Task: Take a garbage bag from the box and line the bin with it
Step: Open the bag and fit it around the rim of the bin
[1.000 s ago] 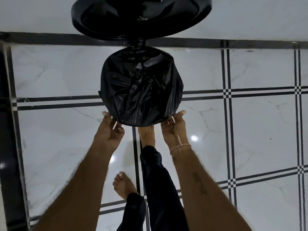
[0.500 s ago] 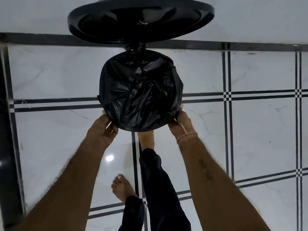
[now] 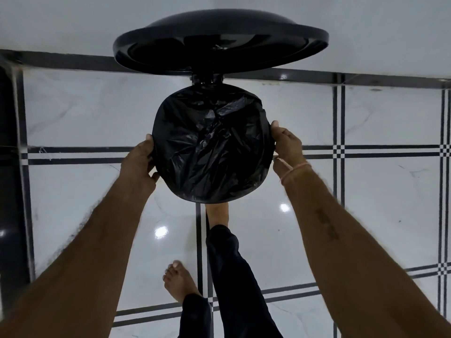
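**A:** Garbage bag (image 3: pixel 212 145) first. Where does it sit?

**B:** Over the mouth of the pedal bin (image 3: pixel 264 118), dead centre of the view. Its black film is stretched across the opening and sags in creases toward the middle, and the edge is folded over the rim all the way round, as far as I can see.

**A:** And the hands?

**B:** The left hand (image 3: pixel 139 162) is on the rim at about nine o'clock, fingers curled together round the folded edge. The right hand (image 3: pixel 284 145) mirrors it at three o'clock, thumb on top, the other fingers tucked under the rim where I cannot see them. Both look pressed onto the bag's overhang rather than pulling it.

**A:** What about the lid?

**B:** The lid (image 3: pixel 219 42) stands raised at twelve o'clock, hinged behind the bin. A bare foot (image 3: pixel 216 213) at six o'clock reaches under the bin's front, so I judge it is on the pedal, though the pedal itself is hidden.

**A:** How far along, then?

**B:** Nearly finished, I would say. The bag is out and in place; the box is not in view. What seems left is pushing the slack down inside, letting go, and lowering the lid.
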{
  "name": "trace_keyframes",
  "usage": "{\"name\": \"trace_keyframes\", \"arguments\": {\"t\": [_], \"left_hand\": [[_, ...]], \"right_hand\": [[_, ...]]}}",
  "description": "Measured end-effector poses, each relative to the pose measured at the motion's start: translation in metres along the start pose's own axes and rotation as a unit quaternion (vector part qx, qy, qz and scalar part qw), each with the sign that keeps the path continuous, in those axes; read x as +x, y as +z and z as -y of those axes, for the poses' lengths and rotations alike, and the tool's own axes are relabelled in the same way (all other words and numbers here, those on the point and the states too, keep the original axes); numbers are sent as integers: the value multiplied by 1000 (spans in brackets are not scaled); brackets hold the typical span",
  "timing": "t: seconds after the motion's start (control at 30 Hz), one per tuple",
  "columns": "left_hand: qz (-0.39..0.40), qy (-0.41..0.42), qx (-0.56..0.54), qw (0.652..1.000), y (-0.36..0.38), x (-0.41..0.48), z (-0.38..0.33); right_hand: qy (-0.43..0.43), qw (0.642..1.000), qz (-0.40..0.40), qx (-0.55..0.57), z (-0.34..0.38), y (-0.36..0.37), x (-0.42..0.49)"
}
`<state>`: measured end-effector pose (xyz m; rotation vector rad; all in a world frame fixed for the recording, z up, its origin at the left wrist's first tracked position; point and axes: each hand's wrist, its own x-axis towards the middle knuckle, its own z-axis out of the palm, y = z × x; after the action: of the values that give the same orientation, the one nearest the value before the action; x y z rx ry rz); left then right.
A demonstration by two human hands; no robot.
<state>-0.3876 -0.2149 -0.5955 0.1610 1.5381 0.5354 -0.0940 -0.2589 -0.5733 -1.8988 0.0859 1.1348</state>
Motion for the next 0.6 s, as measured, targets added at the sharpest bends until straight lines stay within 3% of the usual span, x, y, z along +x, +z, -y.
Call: {"name": "trace_keyframes", "arguments": {"t": [0.17, 0.33, 0.6], "left_hand": [[-51, -8, 52, 997, 7, 7, -18], [3, 21, 81, 996, 29, 6, -50], [49, -79, 77, 993, 28, 35, -68]], "right_hand": [[28, 998, -9, -57, 13, 7, 16], [18, 995, 77, -63, 32, 28, 24], [85, 981, 118, -130, 51, 32, 53]]}}
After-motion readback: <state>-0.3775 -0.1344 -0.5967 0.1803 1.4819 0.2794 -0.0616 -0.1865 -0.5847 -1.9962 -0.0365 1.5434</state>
